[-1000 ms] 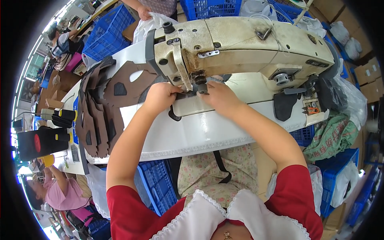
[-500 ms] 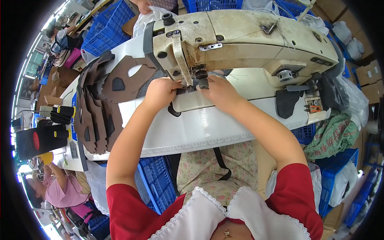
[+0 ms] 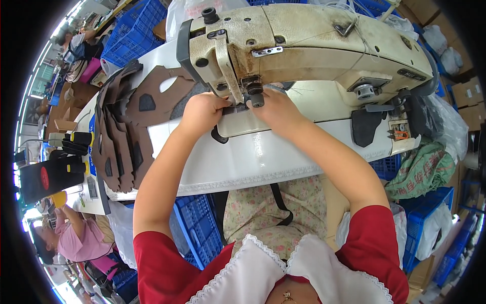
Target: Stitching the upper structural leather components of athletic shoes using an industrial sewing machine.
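A cream sewing machine (image 3: 304,45) reaches over its bed in front of me. My left hand (image 3: 201,112) is closed left of the needle area, thumb and forefinger pressed on a dark, flat piece of material (image 3: 234,109). Right of the presser foot, my right hand (image 3: 276,110) has bent fingers on the same piece, fingertips partly hidden behind the machine head. Left of my left hand lies a brown cut piece (image 3: 157,96) with an oval hole and a dark patch. Its grey part (image 3: 185,101) runs toward the hand; whether it joins the piece underneath is hidden.
Layered brown pieces (image 3: 114,142) hang over the table's left side. Right on the white tabletop (image 3: 258,157) lie a black piece (image 3: 365,127) and orange-handled snips (image 3: 400,135). Blue crates (image 3: 200,228) stand below and behind. Another person (image 3: 83,238) sits at far left.
The whole view has shifted slightly, so the machine appears a little farther left and higher. Both hands stay at the needle area. Another person's hand behind the machine has left the view.
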Demonstrator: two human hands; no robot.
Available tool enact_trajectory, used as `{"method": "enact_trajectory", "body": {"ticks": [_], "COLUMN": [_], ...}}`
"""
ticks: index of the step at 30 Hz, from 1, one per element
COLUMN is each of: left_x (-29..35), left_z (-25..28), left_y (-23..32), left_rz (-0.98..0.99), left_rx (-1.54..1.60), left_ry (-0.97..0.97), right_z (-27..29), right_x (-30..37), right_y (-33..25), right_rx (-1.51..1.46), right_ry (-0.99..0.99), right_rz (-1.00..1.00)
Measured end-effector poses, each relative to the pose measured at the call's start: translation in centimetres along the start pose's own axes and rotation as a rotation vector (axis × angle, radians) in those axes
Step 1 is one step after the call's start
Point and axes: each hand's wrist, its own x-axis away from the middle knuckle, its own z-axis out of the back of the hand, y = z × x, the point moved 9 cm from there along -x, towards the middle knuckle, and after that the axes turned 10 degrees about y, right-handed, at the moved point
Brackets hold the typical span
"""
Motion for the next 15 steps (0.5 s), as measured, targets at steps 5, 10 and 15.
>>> {"method": "enact_trajectory", "body": {"ticks": [5,10,15], "left_x": [-0.1,-0.2,-0.2], "left_z": [0.3,-0.1,-0.4], "left_y": [-0.2,-0.4,-0.7], "left_rz": [0.0,0.022,0.019], "left_rx": [0.005,-0.012,-0.03], "left_ry": [0.024,0.007,0.007], "right_z": [-0.3,-0.9,-1.3], "right_x": [-0.2,-0.2,-0.3], "right_y": [0.0,0.4,0.6], "right_rx": [0.017,0.005,0.044], "right_ry": [-0.018,-0.035,-0.024], "right_rz": [0.0,-0.046,-0.044]}}
